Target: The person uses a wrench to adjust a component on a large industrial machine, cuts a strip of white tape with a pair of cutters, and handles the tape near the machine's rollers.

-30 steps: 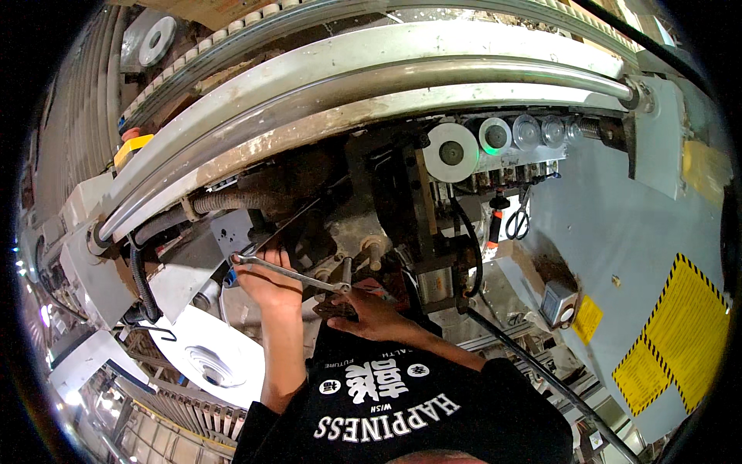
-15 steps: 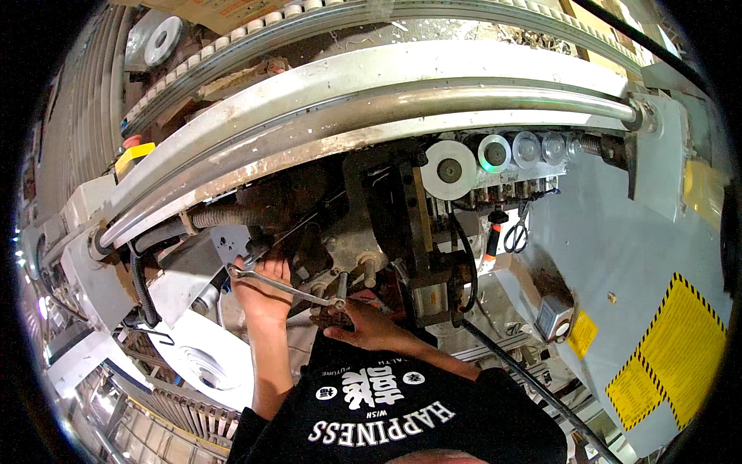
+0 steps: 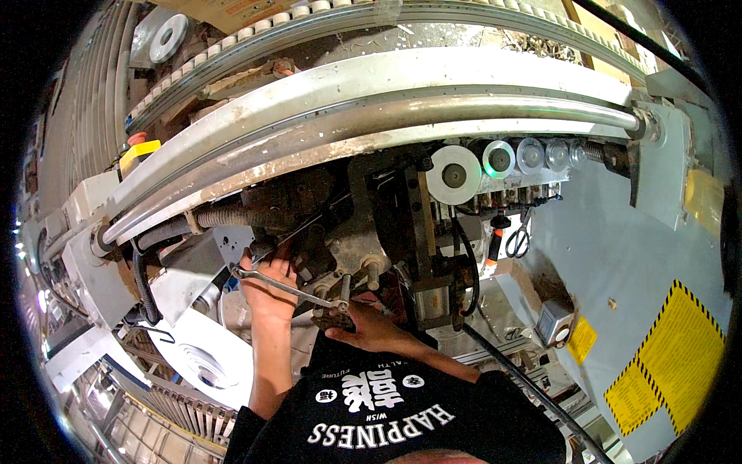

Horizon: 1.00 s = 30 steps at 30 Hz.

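A long metal wrench (image 3: 287, 287) slants across in front of my left hand (image 3: 272, 298), its far-left end near my thumb. The left fingers stretch up toward a dark machine part, and none wraps over the wrench. At the wrench's other end is my right hand (image 3: 372, 329), its fingers curled round a dark, greasy part beside that end; what lies inside the grip is hidden. Just above stand a metal pin (image 3: 345, 288) and a thick bolt (image 3: 373, 274) on a metal plate (image 3: 357, 251).
A long steel shaft (image 3: 371, 110) spans the machine above my hands. Discs (image 3: 454, 176) line the right, with scissors (image 3: 519, 241) and an orange-black handled tool (image 3: 495, 244) below. A ribbed hose (image 3: 239, 217) runs left. A black cable (image 3: 533, 387) crosses at lower right.
My left hand's fingers have shifted slightly up and right against the dark part. The wrench keeps nearly the same slant; the right hand stays at its end. The whole view has shifted slightly.
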Tool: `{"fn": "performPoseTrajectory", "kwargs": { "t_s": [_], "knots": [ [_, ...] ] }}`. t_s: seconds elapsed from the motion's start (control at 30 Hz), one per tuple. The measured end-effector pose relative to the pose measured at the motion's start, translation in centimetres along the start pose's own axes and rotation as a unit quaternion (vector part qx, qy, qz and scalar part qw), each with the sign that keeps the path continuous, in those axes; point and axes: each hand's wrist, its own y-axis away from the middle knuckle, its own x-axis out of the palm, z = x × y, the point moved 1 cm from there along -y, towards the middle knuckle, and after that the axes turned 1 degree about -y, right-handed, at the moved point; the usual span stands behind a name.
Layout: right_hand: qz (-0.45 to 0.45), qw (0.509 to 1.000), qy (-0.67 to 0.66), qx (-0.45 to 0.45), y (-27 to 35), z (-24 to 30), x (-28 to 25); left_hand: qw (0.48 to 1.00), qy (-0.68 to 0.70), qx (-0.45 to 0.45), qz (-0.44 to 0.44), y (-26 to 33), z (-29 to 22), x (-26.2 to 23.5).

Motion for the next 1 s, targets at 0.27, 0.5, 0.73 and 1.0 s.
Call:
{"fn": "performPoseTrajectory", "kwargs": {
  "t_s": [0.27, 0.5, 0.73, 1.0],
  "knots": [
    [-0.013, 1.0, 0.026, 0.003, 0.2, 0.1, 0.5, 0.999, 0.004, 0.007, 0.047, 0.1, 0.2, 0.0],
    [0.041, 0.996, -0.014, 0.078, 0.7, 1.2, 0.0, 0.991, 0.081, 0.041, 0.102, 3.0, -0.3, -1.9],
    [-0.14, 0.99, 0.015, 0.017, 2.3, -1.6, 2.6, 0.962, -0.059, 0.182, 0.193, 10.7, -0.6, -4.7],
    [-0.153, 0.987, -0.032, -0.035, 4.5, -2.0, 2.6, 0.95, -0.1, 0.269, 0.125, 12.7, 2.4, -13.5]
  ]
}}
